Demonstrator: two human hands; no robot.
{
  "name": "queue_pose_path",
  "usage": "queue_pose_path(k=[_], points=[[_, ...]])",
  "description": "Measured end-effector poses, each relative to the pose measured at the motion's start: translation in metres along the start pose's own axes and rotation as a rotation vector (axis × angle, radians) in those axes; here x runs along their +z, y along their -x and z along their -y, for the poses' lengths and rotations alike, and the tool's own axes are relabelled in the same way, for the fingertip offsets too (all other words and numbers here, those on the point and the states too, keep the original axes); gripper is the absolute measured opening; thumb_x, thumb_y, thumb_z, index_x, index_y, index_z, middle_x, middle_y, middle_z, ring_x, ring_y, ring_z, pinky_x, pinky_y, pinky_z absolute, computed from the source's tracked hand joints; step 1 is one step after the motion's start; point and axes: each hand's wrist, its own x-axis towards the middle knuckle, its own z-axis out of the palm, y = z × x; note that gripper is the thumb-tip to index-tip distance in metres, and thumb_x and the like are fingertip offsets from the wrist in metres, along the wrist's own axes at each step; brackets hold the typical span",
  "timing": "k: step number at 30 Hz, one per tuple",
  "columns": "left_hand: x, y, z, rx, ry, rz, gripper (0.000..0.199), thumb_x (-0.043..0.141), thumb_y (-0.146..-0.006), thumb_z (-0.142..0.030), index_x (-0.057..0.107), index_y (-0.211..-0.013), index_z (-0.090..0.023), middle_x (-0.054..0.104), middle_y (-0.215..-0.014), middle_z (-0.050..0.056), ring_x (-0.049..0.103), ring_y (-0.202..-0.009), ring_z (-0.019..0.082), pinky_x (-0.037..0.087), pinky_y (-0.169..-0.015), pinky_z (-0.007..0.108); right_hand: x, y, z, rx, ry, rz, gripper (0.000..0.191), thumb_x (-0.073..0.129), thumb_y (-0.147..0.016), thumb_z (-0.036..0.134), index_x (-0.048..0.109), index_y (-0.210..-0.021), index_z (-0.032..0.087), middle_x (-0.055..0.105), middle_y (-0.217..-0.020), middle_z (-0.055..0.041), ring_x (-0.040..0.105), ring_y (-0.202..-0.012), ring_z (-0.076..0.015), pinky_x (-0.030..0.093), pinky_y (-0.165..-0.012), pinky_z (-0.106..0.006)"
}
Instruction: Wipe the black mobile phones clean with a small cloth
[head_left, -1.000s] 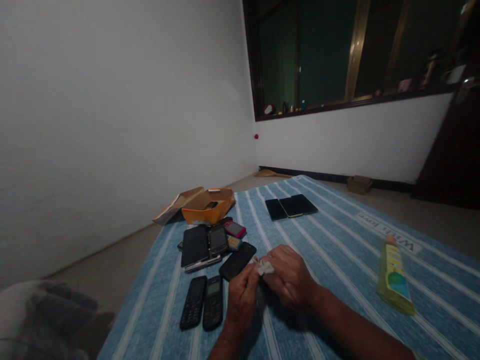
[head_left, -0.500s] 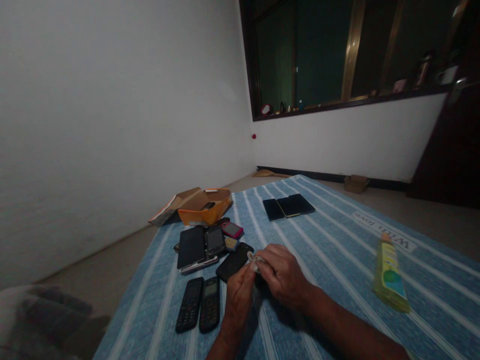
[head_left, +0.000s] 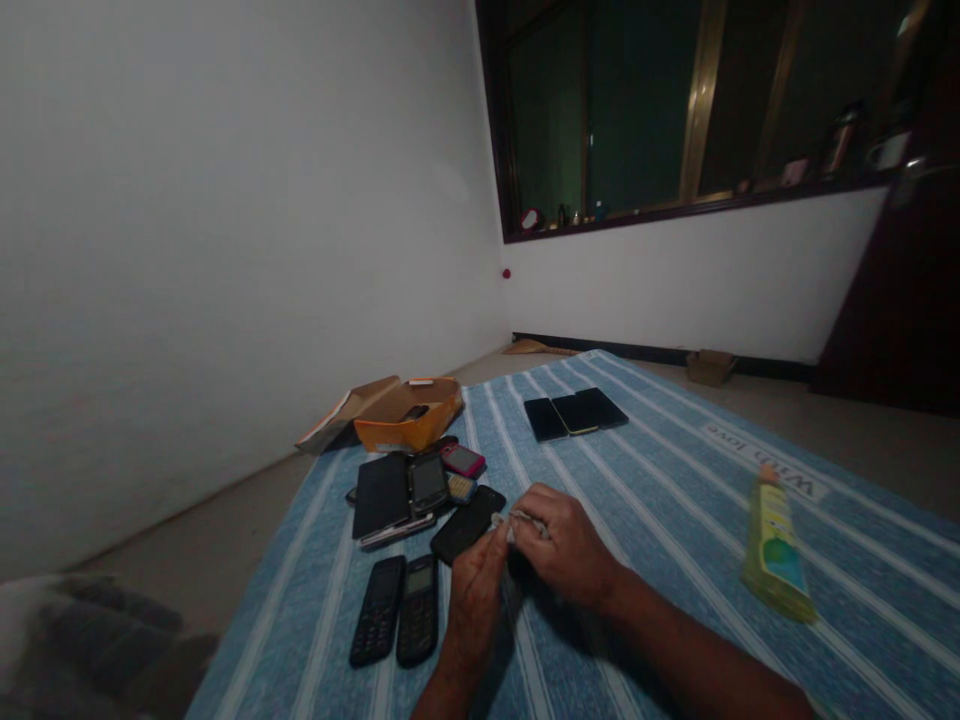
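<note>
My left hand [head_left: 478, 580] and my right hand [head_left: 561, 545] meet over the striped cloth, fingers closed in a pinch. Between their fingertips is a small whitish bundle [head_left: 511, 528], mostly covered; I cannot tell whether it is cord or crumpled cloth. Just behind my left hand a black smartphone [head_left: 469, 525] lies at a slant. Two black keypad phones, one left [head_left: 377, 612] and one right [head_left: 418, 612], lie side by side to the left of that hand. Farther back is a pile with a dark flat device [head_left: 381, 495], a grey phone [head_left: 430, 482] and a pink phone [head_left: 465, 460].
An open orange box [head_left: 409, 430] with a dark item inside stands at the far left of the striped cloth [head_left: 645, 520]. Several dark flat phones [head_left: 576, 413] lie in a row at the back. To the right is a yellow-green packet [head_left: 778, 560].
Both hands stay together while their fingers shift on the whitish bundle. A loop that stood up above the fingertips is now lower, and more of the bundle shows at my right fingers.
</note>
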Motion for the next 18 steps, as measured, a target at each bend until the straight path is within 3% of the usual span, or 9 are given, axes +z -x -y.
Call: queue_pose_path(k=[5, 11, 18], points=[[0.000, 0.000, -0.002, -0.008, 0.029, 0.028, 0.047, 0.054, -0.085, -0.059, 0.070, -0.080, -0.015, 0.068, -0.080, 0.006, 0.059, -0.079, 0.021, 0.047, -0.078, 0.030, -0.003, 0.000, -0.003, 0.009, -0.078, 0.023, 0.019, 0.048, -0.082, 0.013, 0.058, -0.067, 0.019, 0.055, -0.071, 0.0000, 0.054, -0.068, -0.0134, 0.040, -0.065, -0.025], [0.000, -0.001, -0.003, -0.016, 0.033, 0.028, 0.050, 0.058, -0.082, -0.064, 0.066, -0.070, -0.016, 0.061, -0.070, 0.003, 0.053, -0.071, 0.018, 0.044, -0.070, 0.029, -0.006, 0.004, -0.008, 0.039, -0.163, 0.012, 0.020, 0.045, -0.087, 0.020, 0.058, -0.071, 0.019, 0.056, -0.073, -0.0001, 0.054, -0.071, -0.0139, 0.040, -0.068, -0.026], [-0.002, -0.003, 0.004, -0.041, 0.062, 0.009, 0.055, 0.058, -0.080, -0.067, 0.069, -0.070, -0.014, 0.062, -0.069, 0.004, 0.055, -0.070, 0.019, 0.045, -0.071, 0.031, -0.004, 0.008, -0.021, 0.203, -0.301, -0.093, 0.027, 0.043, -0.091, 0.034, 0.052, -0.070, 0.020, 0.049, -0.065, 0.0024, 0.047, -0.064, -0.0133, 0.035, -0.061, -0.026]])
